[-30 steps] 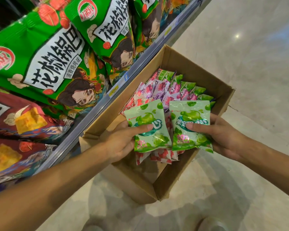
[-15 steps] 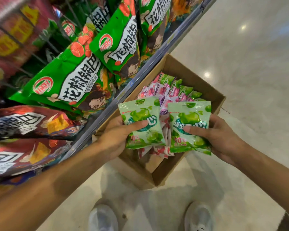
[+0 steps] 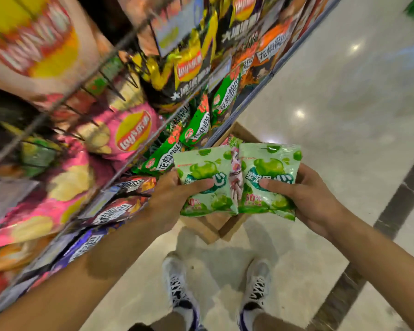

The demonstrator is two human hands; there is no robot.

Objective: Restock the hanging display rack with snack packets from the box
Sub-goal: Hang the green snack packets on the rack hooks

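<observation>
My left hand (image 3: 175,194) grips one light green snack packet (image 3: 206,173) with green apples printed on it. My right hand (image 3: 306,199) grips a second green packet (image 3: 270,163) of the same kind. Both packets are held side by side above the cardboard box (image 3: 210,230) on the floor. A pink packet (image 3: 236,185) shows between the two green ones; whether it is held I cannot tell. Most of the box is hidden behind the packets. The display rack (image 3: 101,75) with wire hooks and hanging bags rises at the left.
Lay's chip bags (image 3: 129,134) and green snack bags (image 3: 196,130) fill the rack, blurred by motion. My two white shoes (image 3: 177,283) stand on the pale glossy floor below the box. A dark floor stripe (image 3: 392,211) runs along the right.
The view has swung up and back, and the upper rack and my shoes have come into sight. Both hands have lifted the green packets higher above the box.
</observation>
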